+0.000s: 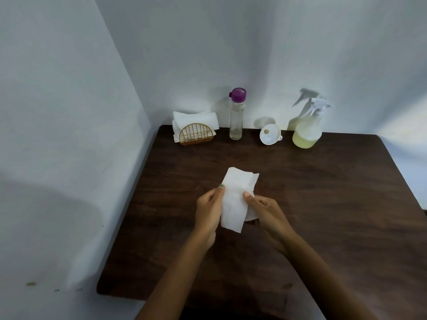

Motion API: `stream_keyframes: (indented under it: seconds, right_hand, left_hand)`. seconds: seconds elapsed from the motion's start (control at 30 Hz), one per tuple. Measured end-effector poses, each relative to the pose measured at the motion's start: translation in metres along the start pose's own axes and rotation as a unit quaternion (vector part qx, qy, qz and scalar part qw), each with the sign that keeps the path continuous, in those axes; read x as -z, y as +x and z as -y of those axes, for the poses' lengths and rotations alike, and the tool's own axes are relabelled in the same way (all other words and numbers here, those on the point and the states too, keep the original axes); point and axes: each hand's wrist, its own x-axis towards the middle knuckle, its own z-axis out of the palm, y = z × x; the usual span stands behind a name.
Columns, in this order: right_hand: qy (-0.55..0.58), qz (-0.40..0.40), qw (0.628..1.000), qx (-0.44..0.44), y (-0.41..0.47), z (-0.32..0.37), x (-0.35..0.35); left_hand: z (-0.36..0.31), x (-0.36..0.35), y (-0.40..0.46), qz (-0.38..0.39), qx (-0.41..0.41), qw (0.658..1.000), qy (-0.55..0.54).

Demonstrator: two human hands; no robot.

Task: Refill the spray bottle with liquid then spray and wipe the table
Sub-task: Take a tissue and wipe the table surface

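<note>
Standing against the white wall well beyond both hands, the clear plastic spray bottle with a white trigger head (307, 128) held pale yellow liquid in roughly its lower third. Left of it lay a small white plastic funnel (269, 134), tipped on its side, and further left stood a tall clear bottle with a purple cap (237, 114), which looked nearly empty, though its level was hard to read. A gold wire napkin holder (196, 135) at the far left held a stack of white paper napkins (196, 121).

Over the middle of the dark brown wooden table (323, 204), the left hand (209, 211) and the right hand (265, 213) each pinched a side of a folded white paper towel (235, 199), thumbs on its top face. The towel rose between them, its far end reaching past the fingertips toward the bottles. Its right lower part curled behind the right hand's fingers and was hidden. Whether it touched the table could not be told. Both forearms were cut off at the bottom edge.
</note>
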Motion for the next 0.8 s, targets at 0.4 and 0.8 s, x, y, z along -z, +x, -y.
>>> stream_keyframes:
  seconds: [0.4,0.8]
  right_hand:
    - [-0.037,-0.026,0.997,0.060,0.002,0.000,0.008]
    - [-0.076,-0.047,0.988,0.123,0.006,-0.010,0.008]
  left_hand:
    - [-0.004,0.017,0.004,0.128,0.018,0.991,-0.032]
    - [0.004,0.022,0.010,0.122,0.089,0.988,0.018]
